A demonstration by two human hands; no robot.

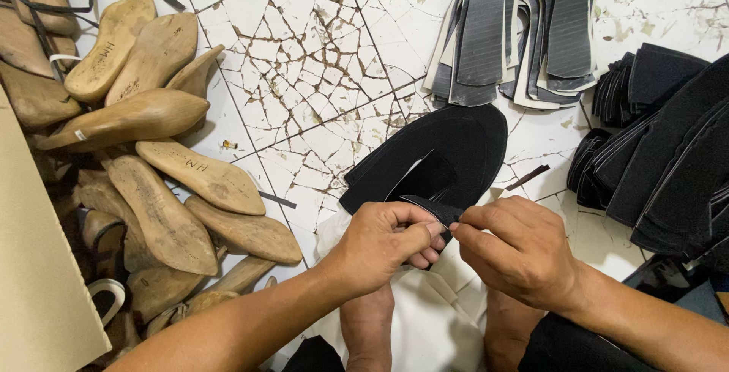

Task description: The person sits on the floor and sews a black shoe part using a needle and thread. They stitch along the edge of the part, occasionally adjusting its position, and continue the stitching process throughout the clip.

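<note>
You were partway through working the back edge of the black U-shaped fabric shoe upper (448, 152), which lay flat on the cracked white tiled floor (319, 61) just ahead of your knees, its open end turned toward you. Judging by the grip, the step in hand was folding or peeling a thin edge at that end. A next move there would have called for a steady pinch and an even pull along the edge, so the cloth did not pucker.

Your left hand (383, 243) was nearly closed, thumb and fingers pinching the near tip of the upper. Your right hand (516, 247) was curled as tightly, fingertips meeting the same tip from the other side. A heap of pale wooden shoe lasts (152, 152) lay well to your left.
</note>
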